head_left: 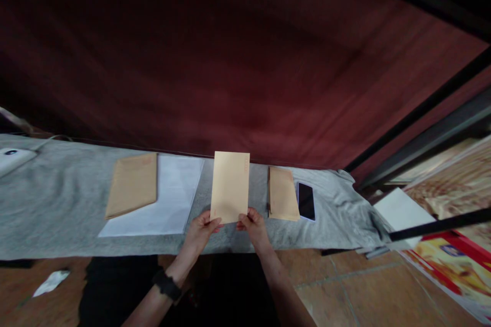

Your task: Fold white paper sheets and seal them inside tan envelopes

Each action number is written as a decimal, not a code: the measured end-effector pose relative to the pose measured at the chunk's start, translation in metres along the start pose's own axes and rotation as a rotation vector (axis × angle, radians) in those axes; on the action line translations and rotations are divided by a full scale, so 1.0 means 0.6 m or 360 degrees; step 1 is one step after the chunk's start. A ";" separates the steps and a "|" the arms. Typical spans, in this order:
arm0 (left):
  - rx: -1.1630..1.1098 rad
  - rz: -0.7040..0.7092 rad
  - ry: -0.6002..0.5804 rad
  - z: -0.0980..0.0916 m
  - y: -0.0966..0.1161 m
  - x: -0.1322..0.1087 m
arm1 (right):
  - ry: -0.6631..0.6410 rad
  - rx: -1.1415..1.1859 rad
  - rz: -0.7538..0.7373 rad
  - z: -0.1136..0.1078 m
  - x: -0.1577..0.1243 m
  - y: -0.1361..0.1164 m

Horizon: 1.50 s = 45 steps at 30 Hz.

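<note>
Overall illumination is dim. The dark red backdrop [238,61] fades to near black at 10 o'clock. White sheets [177,179] at 8 o'clock show the brightest return. Small print on the kraft envelope [230,186] at 6 o'clock is soft. Wide-angle distortion stretches the printed carton [456,265] at 4 o'clock.

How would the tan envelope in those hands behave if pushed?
The tan envelope is probably light: the left hand and right hand pinch it only near its lower corners. It seems fairly stiff for paper, since it extends flat beyond those grips with no visible sag. Being apparently thin, it would likely bend under a push.
</note>
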<state>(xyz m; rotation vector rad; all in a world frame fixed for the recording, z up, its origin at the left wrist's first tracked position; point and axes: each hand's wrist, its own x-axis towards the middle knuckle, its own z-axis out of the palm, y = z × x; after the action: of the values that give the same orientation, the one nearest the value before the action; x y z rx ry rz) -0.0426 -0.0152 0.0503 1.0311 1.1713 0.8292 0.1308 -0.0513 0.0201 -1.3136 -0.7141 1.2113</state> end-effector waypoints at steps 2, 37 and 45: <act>0.0056 0.0102 0.0037 0.002 0.001 0.000 | 0.0009 0.0011 -0.0015 0.003 0.002 -0.006; 0.1677 0.0238 0.0278 0.016 -0.035 -0.012 | 0.0177 -0.0660 0.0168 -0.027 -0.016 0.011; 0.2032 0.1075 -0.0093 0.077 -0.038 0.011 | 0.0090 -0.0823 0.0225 -0.036 -0.015 0.007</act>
<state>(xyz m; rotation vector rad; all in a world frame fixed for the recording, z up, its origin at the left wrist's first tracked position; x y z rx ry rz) 0.0039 -0.0257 0.0298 2.5716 1.2897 0.4595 0.1476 -0.0673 0.0142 -1.8425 -0.9454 1.1344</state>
